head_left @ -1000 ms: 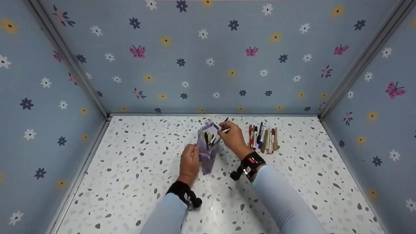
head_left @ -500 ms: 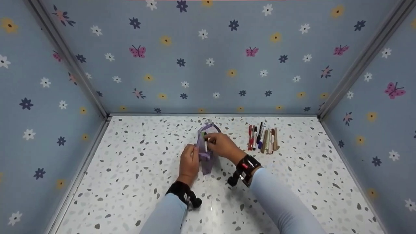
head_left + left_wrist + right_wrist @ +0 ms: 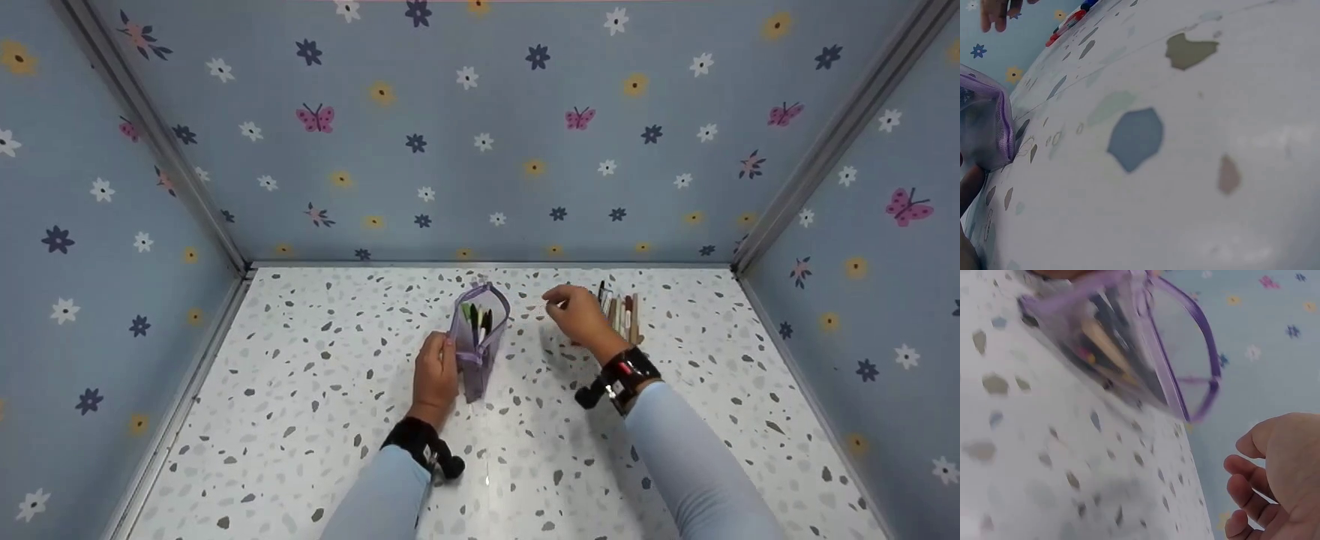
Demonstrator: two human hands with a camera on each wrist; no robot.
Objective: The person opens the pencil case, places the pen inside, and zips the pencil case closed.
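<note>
While left fingers (image 3: 435,348) grip the sheer, purple-edged mesh pouch (image 3: 476,379), right fingers (image 3: 1246,495) curl loosely, empty

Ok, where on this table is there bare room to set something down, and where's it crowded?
Bare: the table left of the left hand, to the left wall, and right of the pens, to the right wall; a slimmer gap separates pouch and right hand. Crowded: around the pouch and left hand, and at the pens.
</note>
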